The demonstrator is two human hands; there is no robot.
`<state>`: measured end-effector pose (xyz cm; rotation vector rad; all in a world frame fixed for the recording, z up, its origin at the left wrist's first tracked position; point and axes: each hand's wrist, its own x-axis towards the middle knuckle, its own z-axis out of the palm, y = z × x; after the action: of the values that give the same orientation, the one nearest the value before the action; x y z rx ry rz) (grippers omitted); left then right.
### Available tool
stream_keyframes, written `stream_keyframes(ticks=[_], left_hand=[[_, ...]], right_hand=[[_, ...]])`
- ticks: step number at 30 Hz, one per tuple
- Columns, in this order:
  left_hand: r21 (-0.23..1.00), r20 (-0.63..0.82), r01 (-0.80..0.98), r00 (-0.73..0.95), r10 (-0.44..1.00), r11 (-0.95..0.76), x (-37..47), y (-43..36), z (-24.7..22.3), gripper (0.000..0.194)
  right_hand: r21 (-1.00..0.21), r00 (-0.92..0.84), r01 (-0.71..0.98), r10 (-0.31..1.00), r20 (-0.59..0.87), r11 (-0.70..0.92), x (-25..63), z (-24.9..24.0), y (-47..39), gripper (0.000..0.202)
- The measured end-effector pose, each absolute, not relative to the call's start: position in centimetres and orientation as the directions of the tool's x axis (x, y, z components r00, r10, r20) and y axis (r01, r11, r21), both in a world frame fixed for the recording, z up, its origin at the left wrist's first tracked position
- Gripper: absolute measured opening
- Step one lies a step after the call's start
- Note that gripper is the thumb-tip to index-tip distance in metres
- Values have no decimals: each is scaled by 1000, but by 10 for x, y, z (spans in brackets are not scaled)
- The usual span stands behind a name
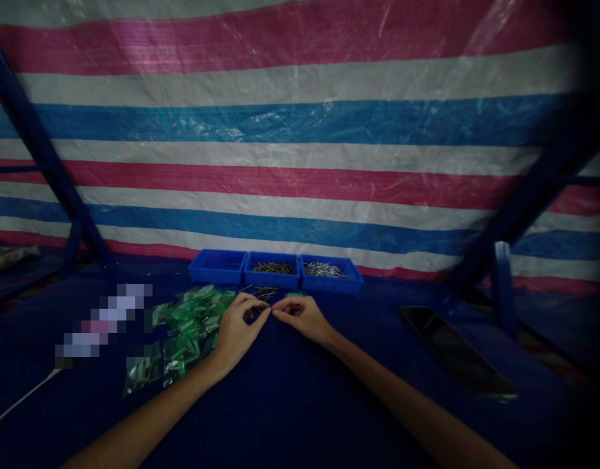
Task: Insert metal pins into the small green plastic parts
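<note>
My left hand [240, 329] and my right hand [303, 316] meet fingertip to fingertip over the blue table, both in a pinch. Something small and dark shows at the left fingertips, too small to name; what the right fingers hold is hidden. Just beyond them lie loose brass-coloured screw-like pieces [264, 292]. Left of my left hand is a heap of small clear and green plastic bags [195, 319], several with thin pieces inside.
Three blue trays stand in a row behind my hands: the left tray [217, 267], a middle one with brass-coloured pieces [274, 268], and a right one with silver pieces [325, 270]. A dark phone [456, 352] lies right. A white cable [23, 400] runs left from a blurred-out object. Striped sheeting [300, 156] hangs behind.
</note>
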<state>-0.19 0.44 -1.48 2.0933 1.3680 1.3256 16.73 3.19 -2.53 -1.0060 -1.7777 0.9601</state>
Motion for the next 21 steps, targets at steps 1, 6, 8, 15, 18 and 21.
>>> stream_keyframes(ticks=[1, 6, 8, 15, 18, 21], left_hand=[[667, 529, 551, 123, 840, -501, -2, 4, -15, 13], [677, 526, 530, 139, 839, -512, 0, 4, -16, 12], [676, 529, 533, 131, 839, -509, 0, 4, -17, 13], [673, 513, 560, 117, 850, -483, -2, 5, -18, 14], [670, 510, 563, 126, 851, -485, -1, 4, -17, 15], [669, 509, 565, 127, 851, -484, -1, 4, -16, 17]], right_hand=[[-886, -318, 251, 898, 305, 390, 166, -25, 31, 24], [-876, -347, 249, 882, 319, 414, 165, -24, 29, 23], [-882, -335, 243, 888, 313, 403, 166, -25, 31, 23], [-906, -309, 208, 903, 297, 369, 170, -28, 36, 25], [-903, -309, 219, 904, 295, 369, 170, -27, 35, 25], [-901, -296, 230, 908, 296, 368, 169, -26, 35, 24]])
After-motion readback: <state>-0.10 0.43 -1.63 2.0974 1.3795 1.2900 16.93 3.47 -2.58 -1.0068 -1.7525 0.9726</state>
